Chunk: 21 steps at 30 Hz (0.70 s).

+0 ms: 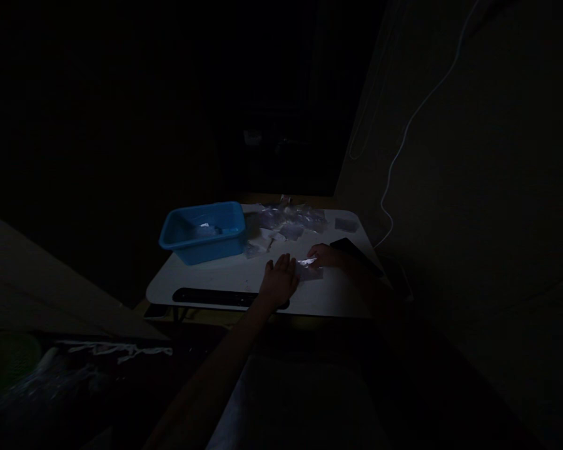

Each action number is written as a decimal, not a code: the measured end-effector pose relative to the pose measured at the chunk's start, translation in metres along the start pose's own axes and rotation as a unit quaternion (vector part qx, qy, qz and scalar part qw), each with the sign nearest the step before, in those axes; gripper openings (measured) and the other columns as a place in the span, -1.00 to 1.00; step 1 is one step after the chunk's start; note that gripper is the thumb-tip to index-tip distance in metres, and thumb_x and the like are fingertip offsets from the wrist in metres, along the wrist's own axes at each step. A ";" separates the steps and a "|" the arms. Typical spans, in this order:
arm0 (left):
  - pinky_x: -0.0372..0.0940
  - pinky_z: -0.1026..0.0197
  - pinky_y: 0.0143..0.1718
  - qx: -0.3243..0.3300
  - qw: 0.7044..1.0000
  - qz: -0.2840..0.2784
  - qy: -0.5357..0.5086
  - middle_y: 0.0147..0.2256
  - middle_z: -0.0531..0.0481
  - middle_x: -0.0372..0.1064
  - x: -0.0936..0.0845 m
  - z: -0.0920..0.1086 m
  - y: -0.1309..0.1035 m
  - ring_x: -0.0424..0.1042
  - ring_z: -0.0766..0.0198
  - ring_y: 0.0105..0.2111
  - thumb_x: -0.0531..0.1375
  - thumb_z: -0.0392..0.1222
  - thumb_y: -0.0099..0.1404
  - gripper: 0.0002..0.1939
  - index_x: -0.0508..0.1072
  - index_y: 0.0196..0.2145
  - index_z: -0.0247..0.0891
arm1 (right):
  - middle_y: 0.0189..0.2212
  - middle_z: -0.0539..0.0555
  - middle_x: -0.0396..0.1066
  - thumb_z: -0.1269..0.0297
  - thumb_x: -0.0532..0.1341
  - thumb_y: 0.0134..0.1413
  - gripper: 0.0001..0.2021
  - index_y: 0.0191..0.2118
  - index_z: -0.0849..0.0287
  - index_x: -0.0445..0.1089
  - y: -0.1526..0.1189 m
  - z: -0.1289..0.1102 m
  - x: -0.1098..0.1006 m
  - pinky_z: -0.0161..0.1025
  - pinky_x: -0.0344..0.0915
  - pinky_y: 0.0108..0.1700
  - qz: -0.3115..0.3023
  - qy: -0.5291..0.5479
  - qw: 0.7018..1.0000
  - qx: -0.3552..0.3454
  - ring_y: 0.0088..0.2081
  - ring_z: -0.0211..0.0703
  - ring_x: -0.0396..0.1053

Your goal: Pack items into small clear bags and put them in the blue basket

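Observation:
The scene is very dark. My left hand (279, 281) lies flat, palm down, on a small white table (206, 278), its fingertips at the left edge of a small clear plastic bag (309, 269). My right hand (326, 255) rests on the right end of the same bag, fingers curled over it. The bag lies flat on the table between both hands and glints. Whether the right hand pinches the bag or only presses it is too dim to tell.
A blue plastic tub (204, 232) stands at the table's back left. A heap of clear plastic bags (286, 222) lies behind my hands. A dark flat object (354, 250) lies by my right hand. A white cable (403, 137) hangs along the wall.

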<state>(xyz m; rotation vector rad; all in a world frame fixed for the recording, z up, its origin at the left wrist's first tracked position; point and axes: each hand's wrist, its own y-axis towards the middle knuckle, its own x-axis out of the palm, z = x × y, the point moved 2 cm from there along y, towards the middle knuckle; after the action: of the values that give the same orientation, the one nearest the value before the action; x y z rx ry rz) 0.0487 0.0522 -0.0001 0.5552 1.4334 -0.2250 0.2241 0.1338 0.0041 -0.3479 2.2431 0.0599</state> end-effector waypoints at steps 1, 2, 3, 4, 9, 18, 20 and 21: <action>-0.02 -0.09 0.06 0.000 1.000 0.002 -0.001 0.16 -0.25 0.02 0.000 0.000 0.000 0.00 0.08 0.16 -0.14 -0.11 0.30 -0.53 0.13 0.11 -0.37 | -0.50 -0.01 0.43 0.51 0.33 -0.48 -0.76 -0.48 0.21 0.44 -0.001 -0.001 -0.001 -0.30 0.30 -0.42 -0.007 0.001 1.000 0.009 -0.46 -0.20 0.37; -0.01 -0.09 0.06 0.000 1.000 0.004 -0.001 0.16 -0.25 0.02 0.000 0.000 0.000 0.00 0.08 0.16 -0.14 -0.11 0.30 -0.53 0.13 0.11 -0.36 | -0.53 -0.02 0.42 0.51 0.32 -0.47 -0.79 -0.51 0.21 0.43 -0.001 -0.001 -0.001 -0.31 0.29 -0.43 -0.013 0.006 1.000 0.014 -0.48 -0.21 0.36; -0.01 -0.09 0.05 0.000 1.000 0.007 -0.002 0.15 -0.25 0.02 0.000 0.000 0.000 0.00 0.08 0.16 -0.15 -0.11 0.30 -0.52 0.13 0.11 -0.36 | -0.55 -0.03 0.42 0.49 0.31 -0.44 -0.83 -0.52 0.23 0.43 -0.002 -0.002 -0.002 -0.32 0.28 -0.44 -0.016 0.015 1.000 0.014 -0.50 -0.23 0.35; -0.01 -0.09 0.05 0.001 1.000 0.009 -0.002 0.15 -0.25 0.03 -0.001 0.000 -0.001 0.00 0.08 0.15 -0.15 -0.10 0.31 -0.52 0.13 0.11 -0.37 | -0.56 -0.03 0.42 0.47 0.29 -0.39 -0.86 -0.52 0.24 0.43 -0.003 -0.002 -0.002 -0.33 0.27 -0.43 -0.017 0.025 0.999 0.010 -0.51 -0.25 0.35; -0.01 -0.10 0.05 0.006 1.000 0.012 0.000 0.15 -0.26 0.02 -0.001 0.001 -0.001 0.00 0.07 0.15 -0.16 -0.10 0.31 -0.51 0.14 0.10 -0.40 | -0.44 0.03 0.46 0.47 0.17 -0.25 -0.81 -0.39 0.22 0.42 -0.012 0.002 0.005 -0.28 0.31 -0.37 0.049 0.040 0.998 -0.010 -0.43 -0.21 0.38; -0.04 -0.10 0.07 -0.004 1.000 0.001 0.001 0.16 -0.26 0.00 -0.001 0.002 0.000 -0.01 0.07 0.16 -0.13 -0.11 0.30 -0.52 0.14 0.11 -0.39 | 0.01 0.22 0.28 0.37 -0.06 0.09 -0.62 0.02 0.28 0.25 -0.075 -0.030 0.041 -0.06 0.07 0.09 0.249 -0.193 0.933 -0.174 0.06 -0.08 0.18; -0.04 -0.11 0.07 -0.001 1.000 -0.010 0.002 0.17 -0.28 -0.02 -0.003 0.002 -0.001 -0.02 0.05 0.16 -0.11 -0.12 0.29 -0.50 0.12 0.12 -0.41 | 0.11 0.20 0.15 0.29 -0.09 0.15 -0.58 0.10 0.27 0.16 -0.082 -0.043 0.048 0.02 -0.10 0.15 0.199 -0.261 0.923 -0.199 0.16 -0.06 0.03; -0.04 -0.12 0.07 0.001 1.000 -0.015 0.003 0.17 -0.29 -0.03 -0.004 0.002 -0.001 -0.02 0.04 0.16 -0.10 -0.13 0.28 -0.50 0.11 0.12 -0.43 | 0.14 0.20 0.11 0.24 -0.10 0.17 -0.57 0.12 0.28 0.13 -0.083 -0.047 0.051 0.05 -0.16 0.17 0.183 -0.282 0.920 -0.200 0.18 -0.04 -0.01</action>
<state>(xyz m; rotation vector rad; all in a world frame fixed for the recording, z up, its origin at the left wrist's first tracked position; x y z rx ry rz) 0.0500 0.0496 0.0034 0.5368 1.4481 -0.2490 0.1800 0.0347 0.0019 -0.0965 1.6770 0.7343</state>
